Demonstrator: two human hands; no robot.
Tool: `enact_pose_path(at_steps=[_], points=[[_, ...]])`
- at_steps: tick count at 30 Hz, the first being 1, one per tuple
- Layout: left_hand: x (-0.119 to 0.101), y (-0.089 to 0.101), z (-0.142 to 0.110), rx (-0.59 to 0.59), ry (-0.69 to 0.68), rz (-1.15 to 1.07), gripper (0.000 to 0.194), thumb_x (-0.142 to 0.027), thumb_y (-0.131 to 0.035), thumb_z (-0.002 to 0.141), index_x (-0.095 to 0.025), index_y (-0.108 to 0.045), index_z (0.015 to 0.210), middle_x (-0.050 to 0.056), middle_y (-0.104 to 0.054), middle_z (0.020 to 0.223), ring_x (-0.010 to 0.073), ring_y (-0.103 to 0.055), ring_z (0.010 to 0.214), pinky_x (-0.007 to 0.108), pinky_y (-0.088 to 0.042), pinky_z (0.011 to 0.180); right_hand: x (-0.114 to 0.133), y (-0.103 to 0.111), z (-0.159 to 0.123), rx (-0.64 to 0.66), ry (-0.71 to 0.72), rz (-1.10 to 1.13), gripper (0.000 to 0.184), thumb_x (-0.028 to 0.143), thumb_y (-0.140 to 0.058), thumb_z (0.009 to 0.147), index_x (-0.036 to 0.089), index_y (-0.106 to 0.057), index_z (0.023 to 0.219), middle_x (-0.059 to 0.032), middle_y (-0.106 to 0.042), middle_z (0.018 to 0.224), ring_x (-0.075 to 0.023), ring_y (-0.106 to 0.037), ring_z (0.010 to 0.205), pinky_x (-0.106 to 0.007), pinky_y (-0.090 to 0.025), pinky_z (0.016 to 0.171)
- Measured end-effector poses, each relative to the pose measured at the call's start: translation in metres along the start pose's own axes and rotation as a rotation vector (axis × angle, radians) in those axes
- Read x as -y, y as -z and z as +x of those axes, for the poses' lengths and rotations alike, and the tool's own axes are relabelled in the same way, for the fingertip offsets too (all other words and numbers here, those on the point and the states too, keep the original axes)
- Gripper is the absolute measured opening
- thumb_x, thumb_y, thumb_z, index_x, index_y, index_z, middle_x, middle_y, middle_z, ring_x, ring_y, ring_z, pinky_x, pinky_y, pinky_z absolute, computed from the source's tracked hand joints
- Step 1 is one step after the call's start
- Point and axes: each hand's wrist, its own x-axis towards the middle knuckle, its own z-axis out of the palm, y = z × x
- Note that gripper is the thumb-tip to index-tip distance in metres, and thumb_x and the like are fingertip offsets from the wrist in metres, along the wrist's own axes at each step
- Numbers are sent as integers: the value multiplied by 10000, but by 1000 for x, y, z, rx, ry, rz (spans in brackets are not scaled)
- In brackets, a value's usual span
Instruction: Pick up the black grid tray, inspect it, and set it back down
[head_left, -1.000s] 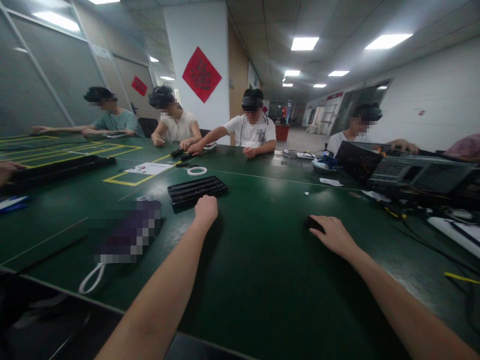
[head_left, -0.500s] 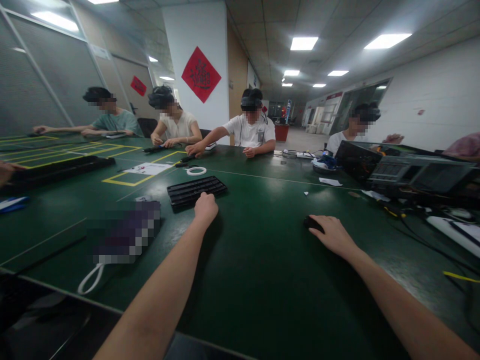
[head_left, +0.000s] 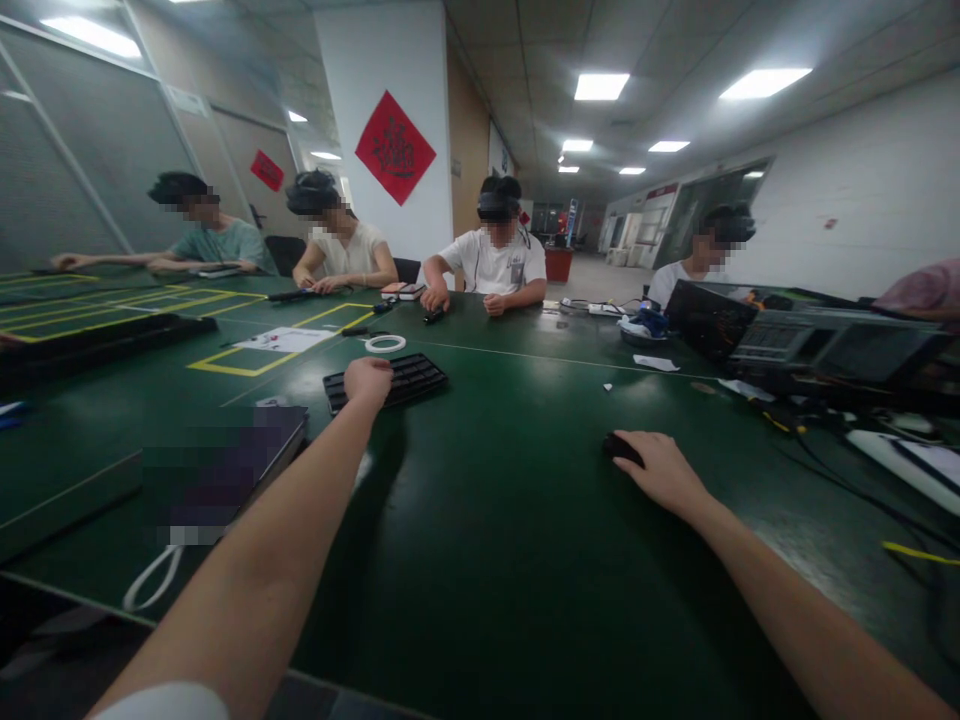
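Note:
My left hand (head_left: 367, 381) reaches far forward and rests on the near edge of a black keyboard (head_left: 409, 376) lying on the green table (head_left: 510, 520); its fingers curl down out of sight over the keys. My right hand (head_left: 660, 470) lies palm down over a black mouse (head_left: 621, 448), fingers draped on it, with only the mouse's front end showing.
A dark flat case (head_left: 217, 460) with a white cord loop (head_left: 150, 580) lies at the near left. A white ring (head_left: 385, 344) and yellow tape marks (head_left: 225, 366) sit beyond the keyboard. Black equipment and cables (head_left: 817, 350) crowd the right. Several people sit at the far side.
My left hand has moved forward from just before the keyboard onto its near edge. My right hand has stayed on the mouse. The person in white opposite has pulled an arm back.

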Motion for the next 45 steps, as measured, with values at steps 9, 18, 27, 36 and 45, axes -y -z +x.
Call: enact_pose_path(at_steps=[9, 18, 27, 36, 45], points=[[5, -1, 15, 30, -142, 386, 299, -171, -647, 707, -114, -655, 1000, 120, -683, 1051, 282, -601, 1039, 308, -464, 837, -6, -5, 1, -14, 33, 13, 504, 392, -453, 867, 159, -488, 1312, -101, -547, 1282, -292, -446, 1206, -525, -295, 1054], [5, 0, 6, 36, -210, 531, 253, -203, -563, 798, -114, -607, 1030, 181, -666, 1047, 315, -617, 994, 356, -475, 768, -7, -5, 3, -22, 40, 11, 507, 392, -458, 867, 159, -485, 1316, -108, -544, 1285, -290, -442, 1206, -523, -289, 1055], [8, -9, -5, 104, -447, 788, 291, -142, -350, 872, -108, -523, 1103, 190, -680, 958, 281, -650, 937, 329, -472, 739, -3, -2, 2, 1, 9, 9, 506, 387, -455, 867, 170, -480, 1323, -104, -539, 1292, -298, -441, 1209, -528, -301, 1046], [11, -6, -19, 164, -597, 828, 435, -396, -337, 914, -91, -630, 1016, 196, -660, 992, 299, -612, 990, 342, -461, 810, -7, -5, 2, -16, 28, -2, 500, 382, -458, 867, 160, -488, 1314, -101, -545, 1287, -286, -444, 1208, -520, -299, 1052], [8, -8, -26, 307, -592, 856, 308, -260, -455, 866, -65, -644, 1009, 231, -605, 1076, 311, -588, 1022, 351, -453, 831, -4, -2, 1, -15, 32, -9, 503, 393, -451, 873, 155, -487, 1315, -111, -548, 1280, -295, -449, 1198, -516, -317, 1039]])
